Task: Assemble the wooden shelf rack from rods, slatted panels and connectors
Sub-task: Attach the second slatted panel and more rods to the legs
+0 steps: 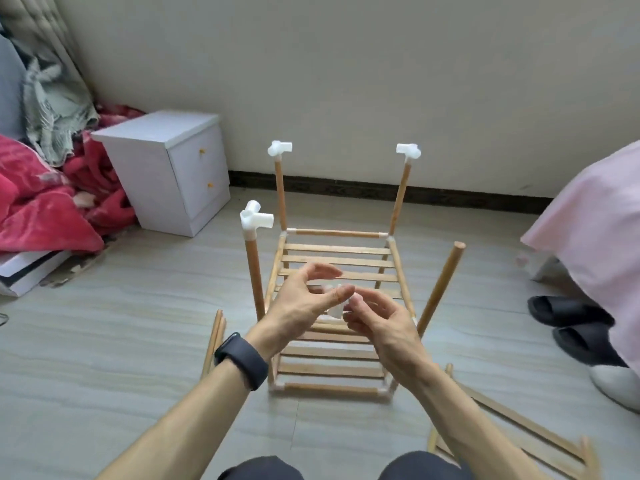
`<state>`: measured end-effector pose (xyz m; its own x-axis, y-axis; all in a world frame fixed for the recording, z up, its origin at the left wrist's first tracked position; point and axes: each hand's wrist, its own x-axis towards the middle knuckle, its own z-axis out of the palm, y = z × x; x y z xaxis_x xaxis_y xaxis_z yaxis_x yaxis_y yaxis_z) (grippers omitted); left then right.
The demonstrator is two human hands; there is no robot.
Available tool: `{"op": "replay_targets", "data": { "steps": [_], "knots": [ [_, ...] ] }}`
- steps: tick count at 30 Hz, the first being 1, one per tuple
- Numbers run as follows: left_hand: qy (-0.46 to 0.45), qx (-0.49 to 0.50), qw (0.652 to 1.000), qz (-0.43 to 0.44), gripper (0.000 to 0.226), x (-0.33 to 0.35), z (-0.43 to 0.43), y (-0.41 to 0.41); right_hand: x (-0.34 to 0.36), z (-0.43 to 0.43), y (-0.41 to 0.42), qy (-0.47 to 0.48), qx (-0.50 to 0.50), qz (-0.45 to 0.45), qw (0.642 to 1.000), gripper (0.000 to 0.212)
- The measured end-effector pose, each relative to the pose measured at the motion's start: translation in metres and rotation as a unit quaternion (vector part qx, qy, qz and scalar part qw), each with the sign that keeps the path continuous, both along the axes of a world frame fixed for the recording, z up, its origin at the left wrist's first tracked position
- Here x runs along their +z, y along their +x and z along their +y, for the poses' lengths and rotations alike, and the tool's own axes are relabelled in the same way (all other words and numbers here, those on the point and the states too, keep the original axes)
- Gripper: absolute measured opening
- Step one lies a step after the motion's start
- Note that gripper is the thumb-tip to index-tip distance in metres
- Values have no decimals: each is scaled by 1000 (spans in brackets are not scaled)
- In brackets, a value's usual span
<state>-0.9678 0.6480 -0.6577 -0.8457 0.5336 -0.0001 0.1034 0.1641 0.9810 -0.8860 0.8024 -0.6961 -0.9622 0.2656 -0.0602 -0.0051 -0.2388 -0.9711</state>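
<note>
A slatted wooden panel [334, 370] lies on the floor with four rods standing up from its corners. Three rods carry white connectors: far left [279, 148], far right [409, 151] and near left [255, 217]. The near right rod [440, 287] has a bare top. In front of me, above the panel, my left hand [300, 303] and my right hand [375, 322] meet around a small white connector [336, 306]. Both hands pinch it with thumb and fingertips, and it is mostly hidden between them. A dark watch sits on my left wrist.
Two loose rods [214, 339] lie on the floor at the left. A second slatted panel [512, 427] lies at the lower right. A white nightstand [169, 168] and red bedding [41, 202] stand at the left. A pink-covered bed [595, 220] and dark slippers [571, 323] are at the right.
</note>
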Motion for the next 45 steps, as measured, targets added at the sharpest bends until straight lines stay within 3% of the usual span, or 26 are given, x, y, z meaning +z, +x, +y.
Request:
{"op": "replay_targets", "data": {
  "steps": [2,4,7,9,13,16,17,20,25,32,37,42,45],
  "knots": [
    [-18,16,998,61,59,6,10,0,14,10,2,-44,-38,20,998,32],
    [-36,22,994,97,50,7,17,1,25,19,5,-64,-62,34,995,34],
    [-33,4,989,144,29,11,25,3,35,28,11,76,-77,54,993,29],
    [-26,11,982,185,26,20,30,3,41,33,15,201,-100,84,971,26],
    [-33,-29,962,268,27,43,45,0,49,50,15,423,-158,175,875,50],
    [-27,-44,944,324,32,59,60,1,57,68,15,544,-226,219,778,48],
    [-29,-48,943,328,34,63,65,1,59,74,15,556,-248,227,760,47],
    [-59,-58,949,305,48,60,82,-4,67,94,19,515,-295,227,772,45],
    [-232,-90,936,249,68,11,108,-19,66,123,20,457,-321,176,810,50],
    [-480,-157,836,215,102,-70,120,-50,63,137,8,468,-244,178,831,47],
    [-555,-180,790,187,126,-95,127,-65,44,139,11,486,-232,191,821,45],
    [-637,-180,725,192,115,-122,136,-57,34,137,6,490,-255,231,801,44],
    [-643,-167,711,230,109,-134,137,-55,32,137,4,472,-264,237,807,43]
  ]
}}
